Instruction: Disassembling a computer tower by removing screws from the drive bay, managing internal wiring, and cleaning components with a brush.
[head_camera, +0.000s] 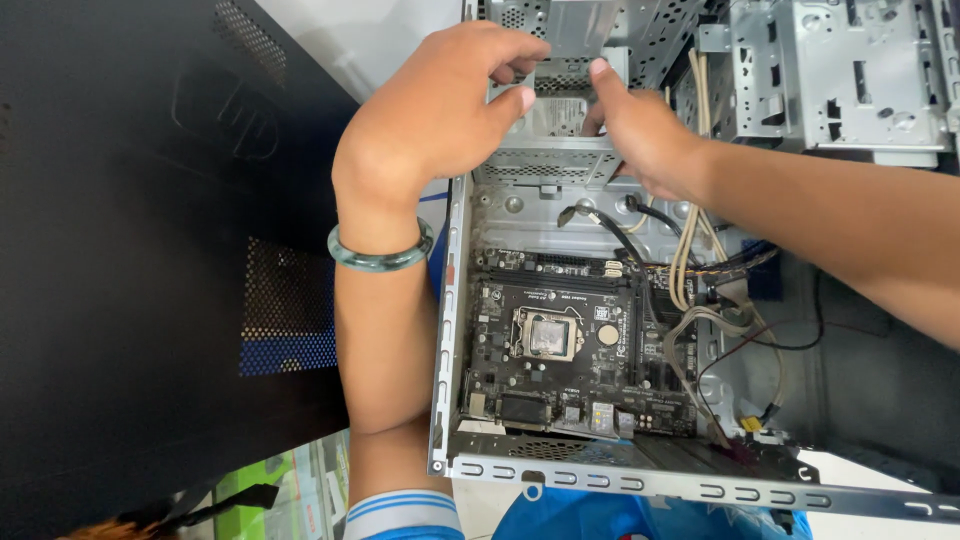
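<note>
Two hands work at the far end of one open case (452, 330). The left hand (430, 120) arches over the case's left wall, thumb and fingers curled narrow around the near edge of a small perforated metal bracket (560, 105). The right hand (640, 130) comes in from the right, its fingers closed on the same bracket from the other side, so both hands hold it between them. The bracket sits at the top of the case, just above a perforated steel shelf (548, 165); its long axis runs left to right across the case, though how it is tilted is hidden by the fingers. A green bangle (380, 258) circles the left wrist. Inside the case lies one black motherboard (560, 340), flat against the back wall, with one square processor socket (548, 335) near its middle. A bundle of beige and black cables (690, 270) runs down the right side of the board, ending near a yellow connector (750, 423). One grey drive cage (830, 70) fills the top right corner. One black side panel (150, 250) with perforated vents lies to the left of the case, well apart from the bracket.
</note>
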